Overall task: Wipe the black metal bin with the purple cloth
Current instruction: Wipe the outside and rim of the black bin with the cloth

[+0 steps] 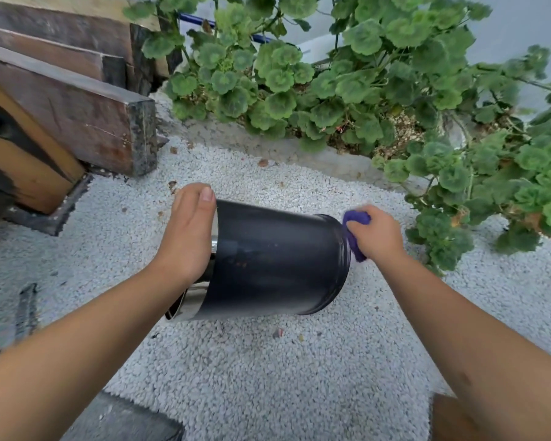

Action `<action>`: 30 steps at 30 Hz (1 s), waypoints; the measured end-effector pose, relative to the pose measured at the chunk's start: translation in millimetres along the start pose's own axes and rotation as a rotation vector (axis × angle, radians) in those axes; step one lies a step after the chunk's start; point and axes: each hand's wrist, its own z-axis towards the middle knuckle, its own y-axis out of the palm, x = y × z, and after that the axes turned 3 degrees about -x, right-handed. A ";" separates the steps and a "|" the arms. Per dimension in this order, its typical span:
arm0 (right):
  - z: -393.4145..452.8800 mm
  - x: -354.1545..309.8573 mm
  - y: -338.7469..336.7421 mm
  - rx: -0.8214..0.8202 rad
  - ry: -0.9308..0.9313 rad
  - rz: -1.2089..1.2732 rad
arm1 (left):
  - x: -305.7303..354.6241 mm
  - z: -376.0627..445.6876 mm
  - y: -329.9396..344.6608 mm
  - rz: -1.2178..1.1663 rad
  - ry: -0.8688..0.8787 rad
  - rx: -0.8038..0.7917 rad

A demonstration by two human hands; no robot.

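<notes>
While left hand grips the black bin at its top, right hand clutches purple cloth against its base.

Bin on its side on the gravel; left hand at its left end, cloth in right hand at its right; plants behind, timbers far left.
</notes>
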 end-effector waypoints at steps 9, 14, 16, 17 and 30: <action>-72.7 -62.4 28.8 0.124 -0.323 0.168 | 13.1 0.8 12.5 -0.337 -0.170 -0.084; -110.0 -121.8 48.8 0.121 -0.668 0.241 | 20.2 1.7 16.7 -0.431 -0.176 -0.056; -120.0 -130.4 57.8 0.140 -0.814 0.249 | 16.6 2.2 15.1 -0.488 -0.207 -0.058; -124.3 -131.6 62.1 0.152 -0.875 0.248 | 15.0 2.5 13.9 -0.507 -0.222 -0.061; -61.2 -2.0 23.0 0.130 -0.433 -0.084 | 4.7 -0.1 6.6 -0.044 -0.097 -0.018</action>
